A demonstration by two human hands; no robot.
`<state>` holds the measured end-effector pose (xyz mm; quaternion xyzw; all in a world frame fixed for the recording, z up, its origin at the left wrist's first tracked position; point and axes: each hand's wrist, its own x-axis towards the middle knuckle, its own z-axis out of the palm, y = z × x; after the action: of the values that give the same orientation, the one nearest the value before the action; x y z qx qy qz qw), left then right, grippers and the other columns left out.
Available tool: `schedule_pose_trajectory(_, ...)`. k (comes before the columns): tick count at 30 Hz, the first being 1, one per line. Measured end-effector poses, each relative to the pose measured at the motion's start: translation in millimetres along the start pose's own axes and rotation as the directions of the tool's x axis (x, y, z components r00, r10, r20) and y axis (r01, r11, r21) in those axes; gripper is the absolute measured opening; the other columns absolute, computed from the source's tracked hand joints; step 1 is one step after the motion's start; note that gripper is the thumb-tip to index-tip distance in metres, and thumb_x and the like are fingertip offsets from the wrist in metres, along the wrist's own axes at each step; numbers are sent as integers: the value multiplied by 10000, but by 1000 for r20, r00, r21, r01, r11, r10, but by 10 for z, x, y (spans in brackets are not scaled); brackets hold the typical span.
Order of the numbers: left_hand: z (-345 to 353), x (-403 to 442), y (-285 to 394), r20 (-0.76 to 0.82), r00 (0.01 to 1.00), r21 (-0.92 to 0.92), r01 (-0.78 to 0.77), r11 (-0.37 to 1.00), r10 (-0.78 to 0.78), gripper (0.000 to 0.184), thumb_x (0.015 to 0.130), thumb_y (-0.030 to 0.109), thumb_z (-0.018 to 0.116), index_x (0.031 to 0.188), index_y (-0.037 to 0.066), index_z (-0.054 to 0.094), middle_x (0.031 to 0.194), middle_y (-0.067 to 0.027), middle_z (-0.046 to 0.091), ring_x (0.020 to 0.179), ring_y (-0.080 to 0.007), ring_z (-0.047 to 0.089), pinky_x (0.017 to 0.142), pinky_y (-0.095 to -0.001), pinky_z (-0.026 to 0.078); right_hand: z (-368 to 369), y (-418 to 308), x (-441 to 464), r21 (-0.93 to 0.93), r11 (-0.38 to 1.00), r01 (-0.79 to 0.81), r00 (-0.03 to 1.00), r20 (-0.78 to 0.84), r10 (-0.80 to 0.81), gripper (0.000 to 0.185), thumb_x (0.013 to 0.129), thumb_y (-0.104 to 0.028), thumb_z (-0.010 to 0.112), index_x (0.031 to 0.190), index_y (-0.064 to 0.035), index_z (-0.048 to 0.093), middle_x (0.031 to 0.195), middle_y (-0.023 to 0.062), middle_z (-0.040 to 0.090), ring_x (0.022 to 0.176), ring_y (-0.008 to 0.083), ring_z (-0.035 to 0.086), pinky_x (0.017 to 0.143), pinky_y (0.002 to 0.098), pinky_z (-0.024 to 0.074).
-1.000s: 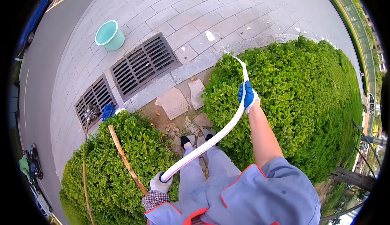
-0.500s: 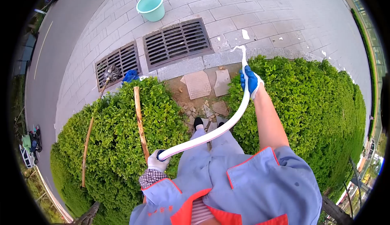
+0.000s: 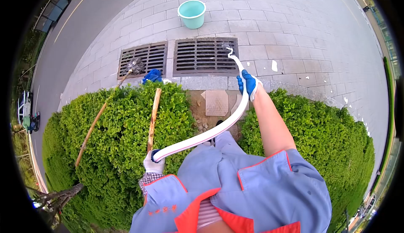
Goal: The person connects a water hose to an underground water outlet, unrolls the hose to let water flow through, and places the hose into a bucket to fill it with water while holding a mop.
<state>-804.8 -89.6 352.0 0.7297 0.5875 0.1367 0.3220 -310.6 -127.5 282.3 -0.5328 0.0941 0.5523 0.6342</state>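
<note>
A white hose with a thin red stripe curves in front of my body. My left hand, in a white and blue work glove, is closed around its lower end beside the hedge. Further up, my right hand wraps its blue-coated glove around the hose near the thinner far end. From that end a wavy white strand sticks out; I cannot tell whether it is liquid or frayed material. The tip appears over the right side of the larger drain grate.
A mint-green bucket stands on the paving beyond the grates. A long-handled mop lies over the smaller grate, near a blue cloth. A wooden pole leans on the left hedge; another hedge is on the right.
The view has turned and the body has shifted, with the feet moving on the stone path. The hose tip has gone from the paving beside the large grate to over its right side.
</note>
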Motion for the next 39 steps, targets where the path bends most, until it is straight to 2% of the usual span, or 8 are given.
schedule_pose_trajectory(13, 262, 811, 405, -296, 944, -86, 122, 989, -143, 241, 685, 48, 677, 913, 4, 615, 819, -98, 649, 755, -166, 627, 718, -270, 493, 488, -657, 837, -109, 983, -148, 987, 55, 154, 313, 884, -401, 498, 784, -104, 515, 612, -17, 476, 475, 119, 422, 425, 251, 379)
schedule_pose_trajectory(18, 42, 1660, 766, -565, 822, -199, -60, 978, -65, 212, 728, 6, 631, 936, -30, 604, 849, -103, 645, 779, -166, 623, 740, -272, 493, 809, -757, 1337, -8, 979, -206, 975, -81, 204, 210, 892, -319, 508, 885, -109, 496, 625, 27, 517, 475, 144, 477, 415, 274, 413)
schedule_pose_trajectory(25, -51, 3026, 1491, -564, 819, -90, 68, 994, -107, 184, 736, 75, 661, 898, -3, 625, 800, -123, 649, 729, -178, 635, 668, -271, 495, 1151, -1031, 2773, 55, 801, -596, 799, -51, 599, 218, 904, -325, 484, 903, -111, 527, 691, 61, 569, 478, 120, 504, 390, 225, 446)
schedule_pose_trajectory(26, -35, 3212, 1599, -531, 835, -111, 104, 988, -147, 184, 726, 86, 671, 888, 10, 631, 798, -124, 649, 722, -196, 638, 669, -282, 496, 1333, -1171, 2824, -43, 837, -546, 836, -91, 541, 403, 910, -377, 459, 834, 9, 545, 541, 18, 504, 407, 110, 476, 366, 204, 437)
schedule_pose_trajectory(28, 63, 3479, 1565, -505, 859, -41, 76, 996, -86, 203, 689, 101, 687, 875, 36, 639, 791, -125, 643, 733, -245, 633, 682, -314, 492, 1542, -1410, 3076, -84, 793, -603, 797, -58, 601, 389, 910, -356, 468, 883, 26, 536, 568, 33, 526, 436, 116, 507, 387, 198, 456)
schedule_pose_trajectory(30, 88, 3675, 1815, -516, 845, -109, 101, 989, -144, 218, 655, 117, 697, 857, 59, 643, 776, -125, 636, 736, -285, 616, 681, -350, 487, 1768, -1644, 3300, -144, 637, -757, 636, 60, 770, 404, 904, -370, 475, 898, 31, 532, 589, 23, 527, 465, 105, 506, 391, 205, 450)
schedule_pose_trajectory(31, 97, 3726, 1865, -518, 845, -80, 109, 991, -135, 240, 637, 131, 704, 860, 66, 639, 778, -119, 633, 741, -287, 611, 683, -357, 484, 1882, -1686, 3429, -276, 652, -707, 676, 8, 737, 410, 900, -394, 474, 895, 10, 546, 552, -4, 483, 415, 86, 443, 368, 190, 394)
schedule_pose_trajectory(39, 224, 3581, 2261, -680, 726, 20, 155, 988, -101, 322, 545, 210, 724, 823, 86, 619, 705, -60, 590, 667, -260, 572, 644, -363, 441, 2791, -1917, 4546, -465, 91, -881, 187, -166, 968, 477, 876, -459, 474, 924, 4, 576, 607, -16, 512, 543, 102, 514, 496, 227, 458)
